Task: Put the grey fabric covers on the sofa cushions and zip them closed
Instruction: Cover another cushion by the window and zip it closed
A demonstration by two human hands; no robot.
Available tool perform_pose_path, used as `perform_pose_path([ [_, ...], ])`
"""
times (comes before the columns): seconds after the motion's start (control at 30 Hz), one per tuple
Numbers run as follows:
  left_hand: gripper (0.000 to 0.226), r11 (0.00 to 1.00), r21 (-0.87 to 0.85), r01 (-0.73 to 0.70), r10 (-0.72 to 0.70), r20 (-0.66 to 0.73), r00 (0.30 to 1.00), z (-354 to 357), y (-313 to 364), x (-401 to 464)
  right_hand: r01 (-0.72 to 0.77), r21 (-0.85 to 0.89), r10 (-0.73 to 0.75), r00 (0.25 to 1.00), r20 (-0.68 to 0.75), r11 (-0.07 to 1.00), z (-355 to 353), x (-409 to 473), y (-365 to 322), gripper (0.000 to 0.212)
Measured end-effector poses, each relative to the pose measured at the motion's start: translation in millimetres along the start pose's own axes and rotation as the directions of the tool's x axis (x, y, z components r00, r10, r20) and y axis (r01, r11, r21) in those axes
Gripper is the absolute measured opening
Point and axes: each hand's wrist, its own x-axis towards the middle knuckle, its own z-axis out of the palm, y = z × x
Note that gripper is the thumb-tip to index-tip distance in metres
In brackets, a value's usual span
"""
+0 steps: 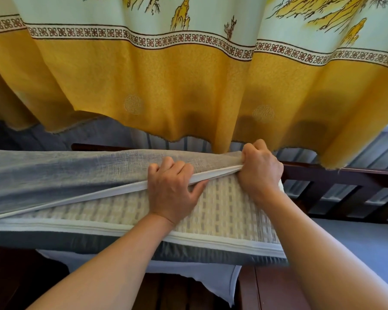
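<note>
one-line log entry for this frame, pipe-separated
step: fitting grey cover over cushion | left hand: grips cover edge | right hand: grips cover corner | zip: open

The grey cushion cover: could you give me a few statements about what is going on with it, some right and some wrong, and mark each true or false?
1. Both hands grip the upper edge of the grey cover. True: the left hand and the right hand hold it side by side.
2. The cover is fully zipped shut. False: it gapes open, and the woven cream cushion shows through the gap.
3. A yellow patterned curtain hangs behind the cushion. True.
4. The right hand lies flat and open on the cushion. False: its fingers are curled tightly round the cover's edge.
5. A dark wooden frame stands to the right of the hands. True.
</note>
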Motion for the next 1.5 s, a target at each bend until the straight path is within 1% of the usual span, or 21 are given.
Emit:
perform_pose_path([
  [0.13, 0.04, 1.0, -0.002, -0.004, 0.004, 0.0, 1.0, 3, -1, 2, -0.085, -0.033, 0.086, 0.996, 0.027, 0.996, -9, -2, 7, 0.014],
  [0.23, 0.042, 1.0, -0.006, -0.004, 0.004, 0.002, 1.0, 5, -2, 3, -0.106, -0.05, 0.109, 0.992, 0.066, 0.993, -11, 0, 18, 0.015],
  [0.3, 0.043, 1.0, -0.008, -0.011, 0.011, -0.006, 1.0, 5, -2, 3, -0.148, 0.008, 0.147, 0.984, 0.098, 0.989, -12, 2, 28, 0.012],
  [0.4, 0.045, 1.0, -0.013, -0.024, 0.024, -0.007, 1.0, 7, -4, 1, -0.273, 0.142, 0.251, 0.956, 0.153, 0.952, -11, 5, 44, 0.012],
  [0.47, 0.045, 1.0, -0.019, -0.021, 0.021, -0.001, 1.0, 7, -5, -1, -0.326, 0.214, 0.305, 0.944, 0.129, 0.921, -10, 3, 49, 0.012],
  [0.57, 0.036, 1.0, -0.003, -0.025, 0.025, 0.004, 1.0, 4, -3, 3, -0.387, 0.253, 0.399, 0.917, 0.006, 0.887, -5, -10, 42, 0.011],
  [0.63, 0.022, 1.0, 0.006, -0.004, 0.004, 0.018, 1.0, 3, 9, 3, -0.454, 0.296, 0.473, 0.881, 0.007, 0.841, -2, -16, 39, 0.012],
  [0.67, 0.015, 0.999, 0.011, 0.039, -0.039, 0.028, 0.999, 3, 22, 3, -0.469, 0.327, 0.485, 0.874, 0.035, 0.821, 0, -16, 40, 0.013],
  [0.77, 0.022, 0.969, 0.052, 0.241, -0.246, 0.125, 0.961, 11, 84, -1, -0.462, 0.451, 0.453, 0.881, 0.135, 0.764, 1, -11, 48, 0.016],
  [0.83, 0.021, 0.954, 0.06, 0.293, -0.299, 0.181, 0.937, 23, 125, 3, -0.428, 0.506, 0.409, 0.899, 0.157, 0.749, -1, -13, 54, 0.017],
  [0.9, 0.013, 0.948, 0.056, 0.312, -0.317, 0.17, 0.933, 34, 146, 11, -0.379, 0.565, 0.354, 0.922, 0.159, 0.733, -1, -16, 59, 0.016],
  [0.97, 0.013, 0.947, 0.042, 0.318, -0.321, 0.125, 0.939, 41, 148, 14, -0.337, 0.615, 0.327, 0.935, 0.134, 0.713, 1, -17, 63, 0.015],
  [1.13, 0.014, 0.964, -0.03, 0.263, -0.262, 0.047, 0.964, 51, 140, 13, -0.268, 0.691, 0.39, 0.92, -0.022, 0.671, 11, -28, 62, 0.011],
  [1.17, 0.014, 0.966, -0.047, 0.253, -0.251, 0.041, 0.967, 51, 140, 12, -0.238, 0.693, 0.378, 0.924, -0.053, 0.68, 11, -32, 64, 0.012],
  [1.2, 0.015, 0.968, -0.062, 0.244, -0.243, 0.032, 0.97, 51, 139, 13, -0.186, 0.671, 0.338, 0.936, -0.102, 0.717, 10, -34, 66, 0.012],
  [1.23, 0.014, 0.97, -0.076, 0.231, -0.23, 0.016, 0.973, 50, 138, 15, -0.111, 0.616, 0.271, 0.947, -0.172, 0.78, 8, -37, 69, 0.012],
  [1.3, 0.007, 0.977, -0.1, 0.187, -0.19, -0.02, 0.982, 50, 133, 19, 0.068, 0.392, 0.075, 0.938, -0.337, 0.917, 4, -44, 78, 0.015],
  [1.33, 0.004, 0.98, -0.11, 0.164, -0.167, -0.027, 0.986, 51, 131, 23, 0.123, 0.266, -0.012, 0.923, -0.384, 0.956, 3, -52, 84, 0.015],
  [1.37, 0.006, 0.983, -0.115, 0.143, -0.148, -0.032, 0.988, 53, 131, 27, 0.142, 0.183, -0.06, 0.918, -0.393, 0.973, 4, -61, 91, 0.014],
  [1.4, 0.009, 0.986, -0.119, 0.12, -0.125, -0.037, 0.991, 54, 130, 31, 0.129, 0.154, -0.064, 0.926, -0.373, 0.98, 7, -71, 97, 0.013],
  [1.5, 0.015, 0.989, -0.126, 0.071, -0.08, -0.068, 0.995, 62, 127, 39, -0.038, 0.177, 0.078, 0.971, -0.224, 0.984, 15, -83, 102, 0.013],
])
